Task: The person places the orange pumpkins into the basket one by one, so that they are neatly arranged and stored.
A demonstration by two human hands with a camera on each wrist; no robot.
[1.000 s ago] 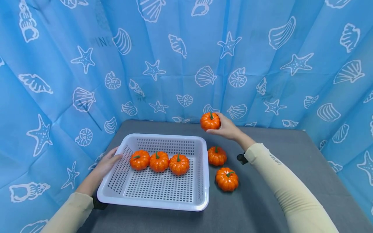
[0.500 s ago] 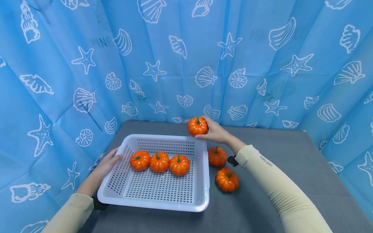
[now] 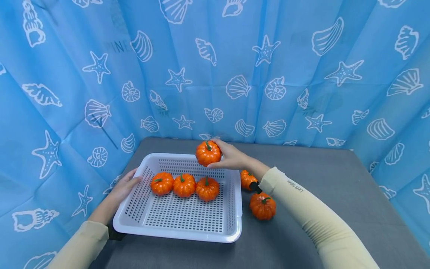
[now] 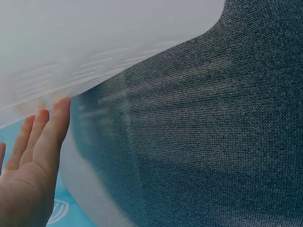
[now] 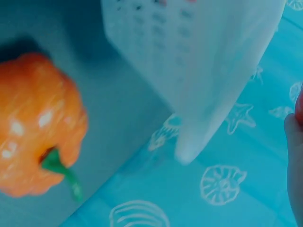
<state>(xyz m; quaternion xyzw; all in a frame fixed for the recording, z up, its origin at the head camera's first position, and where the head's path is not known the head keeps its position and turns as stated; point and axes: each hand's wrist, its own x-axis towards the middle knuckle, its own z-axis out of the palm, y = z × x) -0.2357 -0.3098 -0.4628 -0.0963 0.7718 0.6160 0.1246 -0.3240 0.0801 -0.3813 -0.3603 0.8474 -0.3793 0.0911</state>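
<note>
My right hand (image 3: 230, 157) grips a small orange pumpkin (image 3: 207, 154) with a green stem, held above the back right part of the white plastic basket (image 3: 181, 235). In the right wrist view only a sliver of that hand (image 5: 296, 165) shows at the right edge. Inside the basket three similar pumpkins stand in a row: a left one (image 3: 162, 184), a middle one (image 3: 184, 185) and a right one (image 3: 207, 189). My left hand (image 3: 123, 188) holds the basket's left rim, thumb on top. In the left wrist view its fingers (image 4: 59, 118) lie against the outer wall.
Two more pumpkins sit on the grey table (image 3: 302, 179) right of the basket: a rear one (image 3: 246, 180), partly hidden by my right wrist, and a front one (image 3: 262, 206). A blue curtain (image 3: 215, 74) with white shell prints hangs behind and at the sides.
My right hand has carried the pumpkin leftward and slightly nearer, from behind the table pumpkins to over the basket. My left hand and the basket have stayed in place.
</note>
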